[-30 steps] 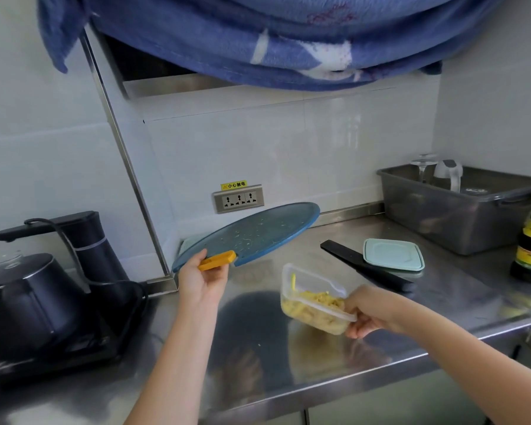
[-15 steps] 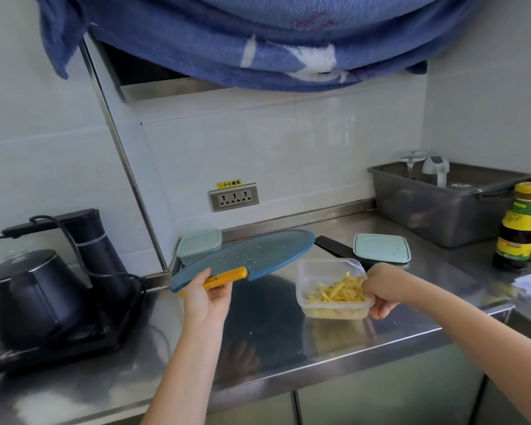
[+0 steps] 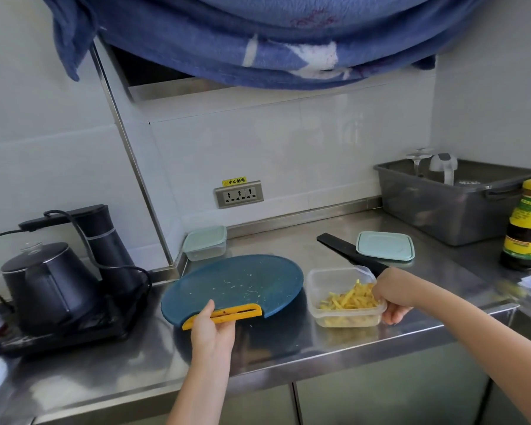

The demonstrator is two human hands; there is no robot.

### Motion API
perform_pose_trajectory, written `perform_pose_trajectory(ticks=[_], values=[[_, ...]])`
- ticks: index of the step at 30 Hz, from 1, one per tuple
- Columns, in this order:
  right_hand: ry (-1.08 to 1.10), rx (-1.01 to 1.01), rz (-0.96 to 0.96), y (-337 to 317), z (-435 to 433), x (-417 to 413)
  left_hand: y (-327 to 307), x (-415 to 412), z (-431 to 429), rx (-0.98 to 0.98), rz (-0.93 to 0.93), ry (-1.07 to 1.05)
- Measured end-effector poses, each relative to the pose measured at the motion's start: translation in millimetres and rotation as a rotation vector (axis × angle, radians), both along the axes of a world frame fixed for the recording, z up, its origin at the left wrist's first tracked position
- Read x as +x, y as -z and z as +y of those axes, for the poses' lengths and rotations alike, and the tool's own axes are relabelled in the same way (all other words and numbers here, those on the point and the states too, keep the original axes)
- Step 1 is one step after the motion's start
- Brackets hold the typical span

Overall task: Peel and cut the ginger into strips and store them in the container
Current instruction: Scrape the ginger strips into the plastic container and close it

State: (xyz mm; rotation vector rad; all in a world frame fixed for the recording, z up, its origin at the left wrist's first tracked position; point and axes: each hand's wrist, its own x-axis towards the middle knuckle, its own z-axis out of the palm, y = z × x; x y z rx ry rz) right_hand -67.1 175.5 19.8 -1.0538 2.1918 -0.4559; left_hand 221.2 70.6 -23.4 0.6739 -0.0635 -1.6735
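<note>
A clear plastic container (image 3: 325,279) stands on the steel counter and holds a heap of yellow ginger strips (image 3: 348,300). My right hand (image 3: 391,300) grips its right rim, thumb inside and fingers curled under the edge. The round blue cutting board (image 3: 236,283) lies almost flat to the container's left, dotted with small ginger scraps. My left hand (image 3: 212,328) holds the board by its orange handle (image 3: 242,311) at the near edge. The container's pale green lid (image 3: 384,249) lies behind it, partly over a black knife (image 3: 339,247).
A second small lidded container (image 3: 205,246) sits at the wall behind the board. A black kettle (image 3: 48,283) on its base with a cord fills the left. A grey tub (image 3: 454,202) and a sauce bottle (image 3: 524,225) stand at the right. The counter's front edge (image 3: 319,352) runs close below the board.
My left hand has lowered the tilted cutting board until it lies nearly flat on the counter. My right hand has set the tipped container down upright beside it.
</note>
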Motion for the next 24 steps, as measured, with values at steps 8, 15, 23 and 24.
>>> perform_pose_trajectory(ticks=[8, 15, 23, 24], values=[[-0.030, -0.017, -0.019, 0.6, -2.4, -6.7, -5.4, 16.6, 23.0, 0.139, -0.232, 0.393], [-0.045, -0.024, 0.042, 4.1, -3.4, -9.4, -18.7, 46.8, 29.3, 0.090, -0.423, 0.824], [-0.034, -0.190, 0.324, 1.2, -10.5, -41.6, -55.1, -7.4, 28.6, -0.253, -1.048, 1.129], [-0.038, -0.209, 0.409, -0.2, -13.0, -49.4, -57.2, -18.5, 26.0, -0.348, -1.129, 1.094]])
